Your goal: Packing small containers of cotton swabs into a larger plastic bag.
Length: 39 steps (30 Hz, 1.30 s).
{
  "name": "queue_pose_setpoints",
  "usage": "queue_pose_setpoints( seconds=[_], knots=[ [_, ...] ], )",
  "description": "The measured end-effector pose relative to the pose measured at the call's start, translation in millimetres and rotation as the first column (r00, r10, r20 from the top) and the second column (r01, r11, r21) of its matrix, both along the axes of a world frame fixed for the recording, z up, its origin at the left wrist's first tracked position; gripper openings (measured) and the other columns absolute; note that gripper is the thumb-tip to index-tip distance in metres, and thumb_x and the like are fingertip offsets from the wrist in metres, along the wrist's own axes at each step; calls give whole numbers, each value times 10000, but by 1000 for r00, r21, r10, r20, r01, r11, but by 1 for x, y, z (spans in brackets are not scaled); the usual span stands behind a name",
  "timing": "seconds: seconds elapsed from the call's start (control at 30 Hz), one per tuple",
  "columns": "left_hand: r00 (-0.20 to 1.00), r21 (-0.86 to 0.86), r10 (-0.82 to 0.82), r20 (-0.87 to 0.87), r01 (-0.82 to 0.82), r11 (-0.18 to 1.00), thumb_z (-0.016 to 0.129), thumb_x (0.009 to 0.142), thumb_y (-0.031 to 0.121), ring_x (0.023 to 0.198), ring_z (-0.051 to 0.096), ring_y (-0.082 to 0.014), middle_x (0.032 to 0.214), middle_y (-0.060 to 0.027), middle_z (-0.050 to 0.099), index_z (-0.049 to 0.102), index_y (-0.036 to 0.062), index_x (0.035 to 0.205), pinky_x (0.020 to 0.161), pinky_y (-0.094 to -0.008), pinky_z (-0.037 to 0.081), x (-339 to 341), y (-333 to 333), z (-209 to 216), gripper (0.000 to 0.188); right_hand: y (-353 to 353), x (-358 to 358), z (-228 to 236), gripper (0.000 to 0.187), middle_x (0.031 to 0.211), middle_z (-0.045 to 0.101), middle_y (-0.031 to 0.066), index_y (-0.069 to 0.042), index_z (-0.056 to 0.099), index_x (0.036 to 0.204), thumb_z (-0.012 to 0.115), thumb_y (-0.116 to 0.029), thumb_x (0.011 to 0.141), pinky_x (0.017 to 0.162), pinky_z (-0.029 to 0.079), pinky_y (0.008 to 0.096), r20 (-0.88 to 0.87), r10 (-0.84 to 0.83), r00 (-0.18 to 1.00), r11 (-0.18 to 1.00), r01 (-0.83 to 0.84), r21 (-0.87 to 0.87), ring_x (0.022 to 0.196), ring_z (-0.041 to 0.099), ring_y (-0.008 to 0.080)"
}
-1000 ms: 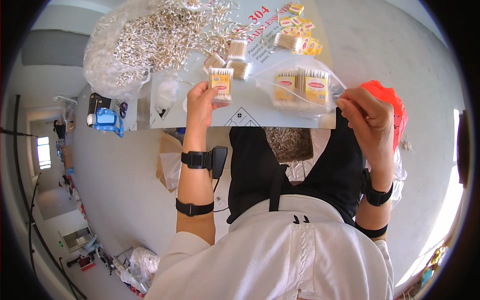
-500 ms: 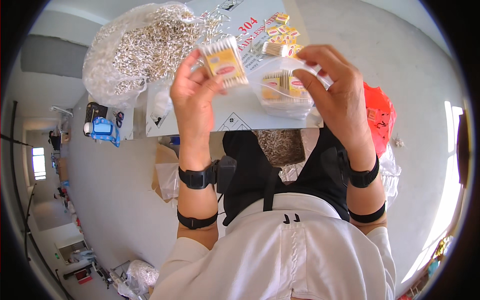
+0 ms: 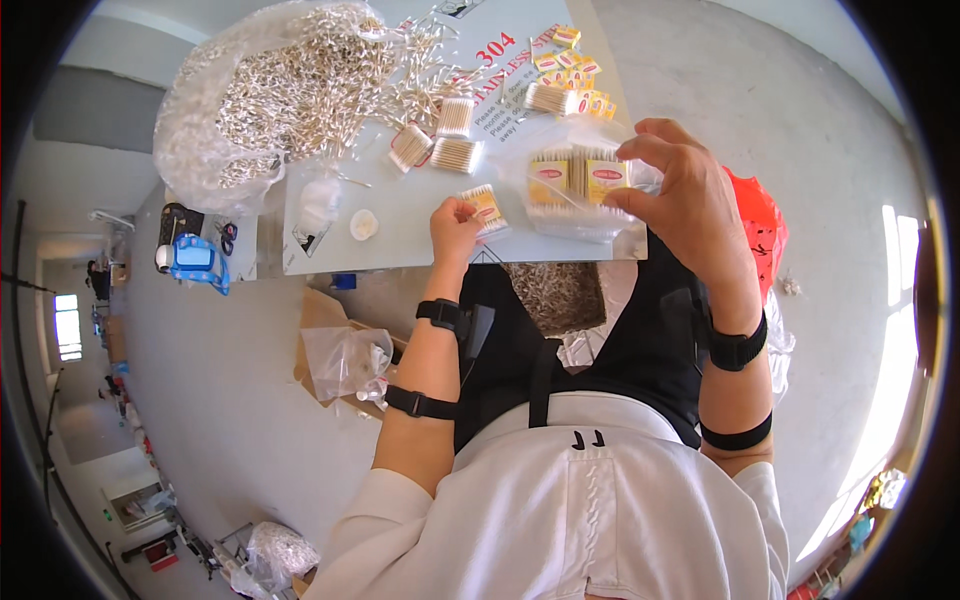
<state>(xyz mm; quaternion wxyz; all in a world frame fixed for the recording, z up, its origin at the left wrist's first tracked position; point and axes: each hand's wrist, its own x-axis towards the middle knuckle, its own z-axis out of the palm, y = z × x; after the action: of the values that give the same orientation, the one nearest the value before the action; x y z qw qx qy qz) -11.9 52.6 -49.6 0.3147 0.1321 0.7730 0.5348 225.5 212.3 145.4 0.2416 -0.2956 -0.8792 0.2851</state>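
Note:
My left hand (image 3: pixel 456 230) is closed on a flat pack of cotton swabs (image 3: pixel 488 210) with a yellow label, low over the table's near edge. To the right of it, a clear plastic bag (image 3: pixel 545 222) holds several such packs, with two yellow labels facing up. My right hand (image 3: pixel 685 190) curls thumb and forefinger around the bag's right side, gripping it; the other fingers are partly hidden. Left of the bag lie bundles of swabs (image 3: pixel 457 155). Beyond it are another swab bundle (image 3: pixel 550 98) and small yellow labels (image 3: pixel 570 62).
A large clear sack (image 3: pixel 190 150) of loose swabs spills across the table (image 3: pixel 340 255) at far left. A small white round piece (image 3: pixel 364 225) lies near the front edge. Beside the table are a blue-and-white bottle (image 3: pixel 200 258), a red bag (image 3: pixel 752 220) and an open carton (image 3: pixel 315 345).
My left hand has lowered the swab pack and moved it right, toward the bag. Swab bundles it covered now show. My right hand has shifted slightly down.

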Motion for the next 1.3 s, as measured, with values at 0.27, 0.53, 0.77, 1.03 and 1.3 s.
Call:
queue_pose_setpoints(
  seconds=[0.27, 0.53, 0.77, 1.03, 1.3],
  knots=[
    [710, -420, -451, -541, 236, 876, 819, 708, 98, 618, 595, -238, 669, -81, 598, 533, 6, 852, 601, -340, 526, -11, 12, 9, 334, -3, -4, 2, 401, 1098, 638, 128, -11, 666, 1089, 768, -119, 716, 729, 513, 371, 149, -34, 988, 993, 16, 117, 797, 643, 301],
    [638, -533, -485, -599, 134, 835, 830, 667, 161, 1017, 606, -372, 1236, -159, 540, 600, 56, 1119, 864, -431, 512, -17, 18, 13, 518, -3, -5, 12, 320, 1071, 637, 139, -15, 678, 1046, 734, -103, 743, 753, 515, 399, 211, -49, 976, 998, 38, 56, 864, 651, 328],
    [687, -504, -680, -255, 505, 700, 821, 663, 142, 831, 656, -339, 926, -141, 679, 652, 44, 1072, 781, -406, 524, -50, 17, 13, 453, -10, -9, 14, 413, 1077, 632, 152, -16, 640, 1117, 748, -99, 726, 780, 515, 417, 167, -28, 986, 994, 9, 112, 883, 640, 354],
    [920, 627, 89, -381, 187, 756, 613, 889, 8, 728, 615, -70, 936, -58, 689, 650, -7, 1077, 630, -235, 494, -10, 33, 184, 192, -5, -5, -1, 412, 1091, 623, 158, -2, 619, 1137, 698, -26, 733, 825, 505, 415, 100, -13, 995, 992, 0, 127, 1002, 606, 354],
    [2, -327, -557, -830, 808, 490, 572, 814, -40, 716, 662, -179, 860, -110, 683, 646, 25, 1106, 639, -298, 514, 28, 75, 230, 309, 1, -7, -12, 316, 1089, 623, 164, -29, 675, 1043, 641, 55, 740, 839, 510, 402, 48, 23, 999, 999, -24, 24, 1004, 612, 352]
  ],
)
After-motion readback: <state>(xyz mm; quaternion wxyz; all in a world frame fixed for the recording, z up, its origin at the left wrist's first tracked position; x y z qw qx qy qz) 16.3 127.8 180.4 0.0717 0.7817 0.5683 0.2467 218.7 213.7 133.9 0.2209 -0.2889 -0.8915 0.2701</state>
